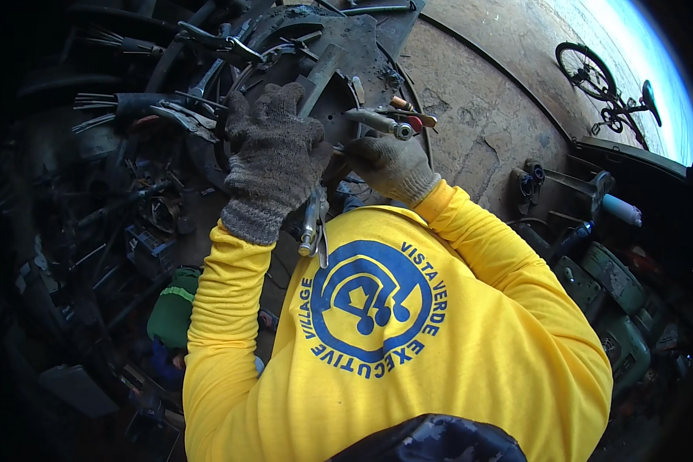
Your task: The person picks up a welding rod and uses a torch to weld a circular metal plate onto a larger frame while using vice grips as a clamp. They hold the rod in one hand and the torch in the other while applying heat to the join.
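My left hand (273, 158), in a dark grey knit glove, lies over the dark metal work with its fingers bent. What is under those fingers is hidden. My right hand (393, 163), in a paler glove, is closed close beside it, its fingertips near the left thumb. What it grips I cannot make out. Just above the right hand is a grey metal tool (373, 120) with a round end, perhaps locking pliers. Ahead of both hands sit a dark curved metal plate (333, 119) and a flat metal bar (322, 77). Locking pliers (313, 223) hang below the left hand.
More locking pliers (185, 119) and a wrench (208, 77) lie left of my hands. Bundles of rods (96, 102) stick out farther left. A green cap-like thing (172, 308) is low at left. Green metal cases (612, 277) stand right; a bicycle (593, 77) is beyond.
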A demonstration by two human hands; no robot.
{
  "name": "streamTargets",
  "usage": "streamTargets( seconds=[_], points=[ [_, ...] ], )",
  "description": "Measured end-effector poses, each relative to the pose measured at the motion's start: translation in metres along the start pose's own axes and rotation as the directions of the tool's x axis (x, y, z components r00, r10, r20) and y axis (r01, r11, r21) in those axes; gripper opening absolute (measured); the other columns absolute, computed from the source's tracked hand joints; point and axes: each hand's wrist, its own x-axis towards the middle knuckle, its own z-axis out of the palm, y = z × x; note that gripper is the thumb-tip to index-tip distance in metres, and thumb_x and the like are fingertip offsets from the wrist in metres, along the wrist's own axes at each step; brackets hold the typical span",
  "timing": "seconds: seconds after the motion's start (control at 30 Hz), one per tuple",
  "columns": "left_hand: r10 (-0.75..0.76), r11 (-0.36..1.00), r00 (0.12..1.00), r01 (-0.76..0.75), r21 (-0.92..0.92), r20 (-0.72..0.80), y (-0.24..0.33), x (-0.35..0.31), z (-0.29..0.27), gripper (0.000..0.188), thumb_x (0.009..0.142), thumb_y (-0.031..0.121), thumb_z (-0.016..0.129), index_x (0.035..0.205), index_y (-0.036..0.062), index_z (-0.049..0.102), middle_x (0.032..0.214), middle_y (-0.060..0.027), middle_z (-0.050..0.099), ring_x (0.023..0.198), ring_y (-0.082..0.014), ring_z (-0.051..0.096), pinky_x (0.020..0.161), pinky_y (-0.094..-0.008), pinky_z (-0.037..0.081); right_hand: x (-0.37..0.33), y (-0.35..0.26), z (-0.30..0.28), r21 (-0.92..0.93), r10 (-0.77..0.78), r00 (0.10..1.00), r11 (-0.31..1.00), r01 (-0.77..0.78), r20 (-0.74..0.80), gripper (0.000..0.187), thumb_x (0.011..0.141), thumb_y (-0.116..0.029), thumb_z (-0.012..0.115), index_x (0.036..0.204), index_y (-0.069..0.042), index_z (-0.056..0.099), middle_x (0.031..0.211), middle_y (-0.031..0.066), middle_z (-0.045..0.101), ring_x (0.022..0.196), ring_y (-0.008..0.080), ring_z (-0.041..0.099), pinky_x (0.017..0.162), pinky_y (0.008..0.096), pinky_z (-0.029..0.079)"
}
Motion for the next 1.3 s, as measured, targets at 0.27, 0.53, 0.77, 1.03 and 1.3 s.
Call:
streamTargets(
  seconds=[0.27,0.53,0.77,1.03,1.3],
  points=[
    [0.028,1.0,1.0,-0.028,0.013,0.002,0.001,0.002,-0.006,0.023,0.082,0.032,0.082,0.097,0.015,0.079,0.14,-0.0143,0.058,0.138,-0.0336,0.052,0.126,-0.0658,0.015,0.002,-0.002,0.001,-0.027,-0.011,1.0,1.0,0.011,-0.002,0.022,0.088,-0.027,0.07,0.104,-0.018,0.081,0.102,0.0094,0.075,0.087,0.0319,0.074,0.075,0.0417,0.061],
    [0.028,0.999,0.999,-0.029,0.031,0.031,0.004,0.005,-0.01,0.023,0.081,0.029,0.083,0.096,0.0123,0.079,0.14,-0.0149,0.058,0.137,-0.0338,0.052,0.125,-0.0669,0.019,0.003,0.0,0.002,-0.049,0.023,0.998,0.999,-0.02,0.065,0.023,0.09,-0.031,0.069,0.107,-0.02,0.08,0.099,0.0102,0.075,0.087,0.0328,0.073,0.074,0.0442,0.06],
    [-0.004,0.999,0.999,0.003,0.041,0.033,0.009,0.006,-0.011,0.021,0.081,0.029,0.082,0.095,0.0133,0.079,0.139,-0.0145,0.058,0.137,-0.033,0.052,0.124,-0.0668,0.02,0.002,0.005,0.001,0.035,0.084,0.987,0.995,-0.089,0.135,0.024,0.093,-0.035,0.069,0.109,-0.021,0.08,0.096,0.0103,0.076,0.088,0.0327,0.074,0.075,0.045,0.059],
    [-0.023,0.999,1.0,0.023,0.034,0.013,0.01,0.004,-0.009,0.02,0.079,0.029,0.083,0.092,0.0143,0.079,0.139,-0.0133,0.058,0.137,-0.0328,0.051,0.123,-0.0659,0.02,-0.008,0.014,-0.008,0.375,0.295,0.946,0.869,-0.323,0.133,0.026,0.096,-0.026,0.074,0.118,-0.014,0.078,0.106,0.0129,0.078,0.097,0.0299,0.074,0.088,0.0382,0.057],
    [-0.028,0.999,0.999,0.028,0.034,0.025,0.012,0.006,-0.01,0.021,0.08,0.029,0.083,0.093,0.0136,0.078,0.14,-0.0138,0.057,0.139,-0.033,0.05,0.125,-0.0659,0.018,-0.007,0.004,-0.03,0.381,0.354,0.935,0.861,-0.335,0.024,0.028,0.099,-0.031,0.071,0.119,-0.011,0.076,0.106,0.0144,0.077,0.095,0.0316,0.074,0.084,0.0383,0.057]
  ],
)
